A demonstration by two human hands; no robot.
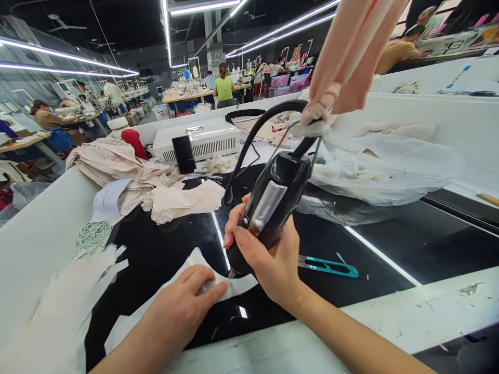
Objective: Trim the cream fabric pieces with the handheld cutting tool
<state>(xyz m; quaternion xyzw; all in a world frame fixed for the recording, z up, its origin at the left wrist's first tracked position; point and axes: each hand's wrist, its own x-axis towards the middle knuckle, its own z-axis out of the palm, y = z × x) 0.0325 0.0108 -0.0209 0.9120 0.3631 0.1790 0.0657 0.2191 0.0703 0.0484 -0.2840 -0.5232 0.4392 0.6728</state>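
The left hand [191,298], palm down with fingers bent, rests on a pale fabric piece [244,285]; whether it also pinches the cloth cannot be told. Beside it, the right hand [273,259] grips a black handheld tool [268,202], tilted, its narrow tip at the fabric near the left thumb. The fabric lies on a glossy black tabletop [163,246], with turquoise snips [331,266] to the right of the tool. Beyond are stacked cream pieces [189,200], a dark phone [184,155] leaning against a white vented box [216,140], and, at right, a clear plastic bag [393,166]. In the background, a person in a green top [224,88] stands at a worktable
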